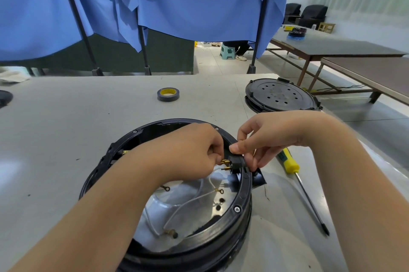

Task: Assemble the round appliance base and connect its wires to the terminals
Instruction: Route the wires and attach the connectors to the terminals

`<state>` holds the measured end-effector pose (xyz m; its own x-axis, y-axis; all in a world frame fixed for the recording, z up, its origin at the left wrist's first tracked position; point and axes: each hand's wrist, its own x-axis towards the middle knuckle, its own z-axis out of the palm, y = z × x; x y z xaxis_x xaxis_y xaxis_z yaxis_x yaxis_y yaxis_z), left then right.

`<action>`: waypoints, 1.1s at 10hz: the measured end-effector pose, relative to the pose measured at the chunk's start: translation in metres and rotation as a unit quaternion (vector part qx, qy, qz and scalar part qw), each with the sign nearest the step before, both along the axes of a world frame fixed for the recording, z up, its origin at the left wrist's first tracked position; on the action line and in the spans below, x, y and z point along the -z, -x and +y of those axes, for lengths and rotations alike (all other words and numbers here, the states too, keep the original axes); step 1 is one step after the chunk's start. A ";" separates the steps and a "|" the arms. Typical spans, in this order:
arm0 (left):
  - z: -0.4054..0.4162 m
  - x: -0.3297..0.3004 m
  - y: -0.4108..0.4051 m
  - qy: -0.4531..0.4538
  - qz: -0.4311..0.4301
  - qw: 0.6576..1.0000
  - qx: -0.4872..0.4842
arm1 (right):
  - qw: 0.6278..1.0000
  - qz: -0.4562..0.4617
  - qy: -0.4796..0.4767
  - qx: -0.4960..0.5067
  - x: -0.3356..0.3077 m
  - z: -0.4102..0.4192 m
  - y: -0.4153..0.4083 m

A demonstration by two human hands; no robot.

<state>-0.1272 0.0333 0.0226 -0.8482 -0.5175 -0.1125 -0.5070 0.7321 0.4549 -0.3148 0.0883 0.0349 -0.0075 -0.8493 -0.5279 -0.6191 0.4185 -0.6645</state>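
Observation:
The round black appliance base [240, 201] lies open in front of me, its shiny metal inside showing. White wires [192, 202] with brass ring ends lie loose inside it. A black socket block with brass terminal pins [232, 163] sits at the right inner rim. My left hand [188, 152] reaches into the base with curled fingers pinching something small at the pins; what it pinches is hidden. My right hand [272, 136] grips the socket block from outside the rim with thumb and fingers.
A yellow-handled screwdriver [296, 174] lies right of the base. The round black perforated cover plate [281, 94] sits at the table's far right. A roll of black tape [168, 94] stands further back. Blue curtains hang behind; other tables stand at right.

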 end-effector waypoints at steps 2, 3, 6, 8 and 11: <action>0.002 -0.001 0.000 0.025 0.009 1.000 0.004 | 1.000 -0.001 0.003 -0.005 0.000 0.000 0.000; 0.001 -0.001 0.001 0.022 0.002 1.000 0.006 | 1.000 -0.003 0.005 -0.008 0.000 0.000 0.000; 0.001 -0.002 0.001 0.016 -0.006 1.000 0.007 | 1.000 0.000 0.011 -0.010 0.001 0.000 0.000; 0.003 0.001 0.002 0.037 0.013 0.999 0.012 | 1.000 0.004 0.012 -0.006 0.000 0.000 0.000; 0.001 0.002 0.002 0.014 0.008 1.000 0.011 | 1.000 0.003 0.012 -0.010 0.000 0.001 0.000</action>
<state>-0.1295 0.0338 0.0207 -0.8615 -0.5008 -0.0840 -0.4826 0.7560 0.4423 -0.3145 0.0897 0.0350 0.0065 -0.8614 -0.5079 -0.6303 0.3908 -0.6708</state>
